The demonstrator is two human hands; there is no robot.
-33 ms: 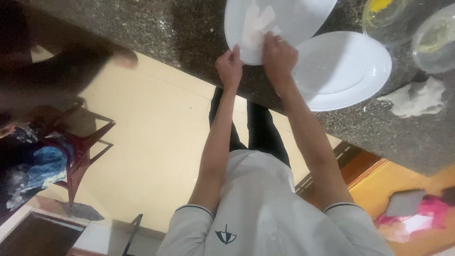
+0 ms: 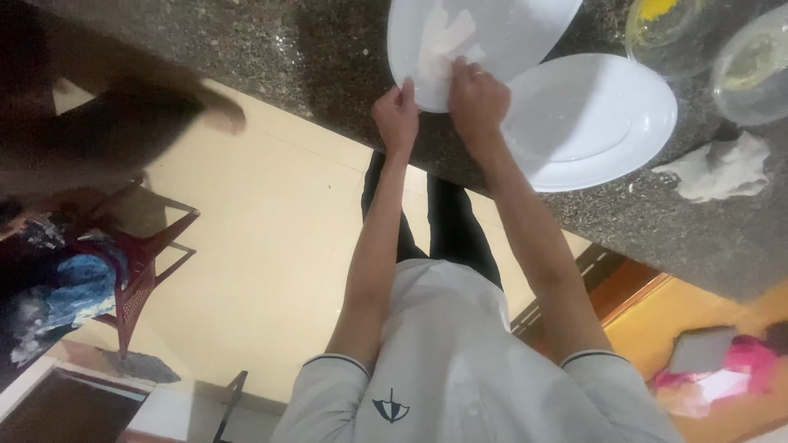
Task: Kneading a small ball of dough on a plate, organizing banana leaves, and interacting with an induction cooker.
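My left hand (image 2: 398, 115) grips the near rim of a white plate (image 2: 525, 25) that lies at the edge of a dark speckled stone counter (image 2: 312, 57). My right hand (image 2: 476, 98) presses a crumpled white tissue or cloth (image 2: 447, 37) onto the plate's surface. A second white plate (image 2: 591, 123) lies just right of my right hand, partly under the first plate's edge.
Two glass bowls (image 2: 665, 25) (image 2: 751, 66) stand at the counter's far right, one with yellow residue. A crumpled grey-white cloth (image 2: 722, 168) lies near them. A red plastic chair (image 2: 139, 271) stands on the beige floor to the left. A blurred dark shape (image 2: 107, 123) crosses the upper left.
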